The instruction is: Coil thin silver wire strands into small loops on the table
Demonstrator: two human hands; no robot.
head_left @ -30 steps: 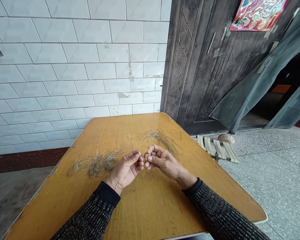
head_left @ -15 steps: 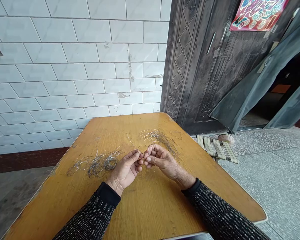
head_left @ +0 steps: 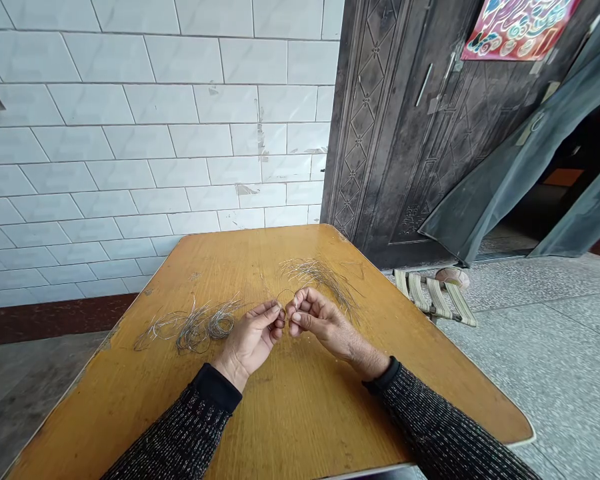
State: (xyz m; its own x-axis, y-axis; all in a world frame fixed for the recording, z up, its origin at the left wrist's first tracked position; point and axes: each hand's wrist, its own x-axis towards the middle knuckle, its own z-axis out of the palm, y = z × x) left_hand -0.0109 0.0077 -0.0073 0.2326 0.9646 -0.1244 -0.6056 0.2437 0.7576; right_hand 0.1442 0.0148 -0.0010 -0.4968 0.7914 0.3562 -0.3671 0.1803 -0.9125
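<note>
A thin wire [head_left: 286, 291] curves in a small loop between my two hands, above the middle of the table [head_left: 300, 413]. My left hand [head_left: 256, 333] pinches it between thumb and fingertips. On the other side my right hand [head_left: 323, 323] is closed in a pinch on the same wire. A narrow gap separates the fingertips. Left of my left hand lie several coiled wires [head_left: 193, 330], with a tighter wire coil [head_left: 221, 325] nearest to it. Beyond my right hand, a loose bundle of straighter wires [head_left: 325, 277] is spread on the wood.
A white tiled wall [head_left: 180, 133] stands behind the table's far edge. To the right are a dark carved door [head_left: 405, 147], a grey-green curtain [head_left: 510, 173] and a low strap-seated stool [head_left: 435, 297] on the speckled floor.
My fingertips have drawn slightly apart, where they were touching before. The upright wire end that stuck up beyond my left fingers no longer shows.
</note>
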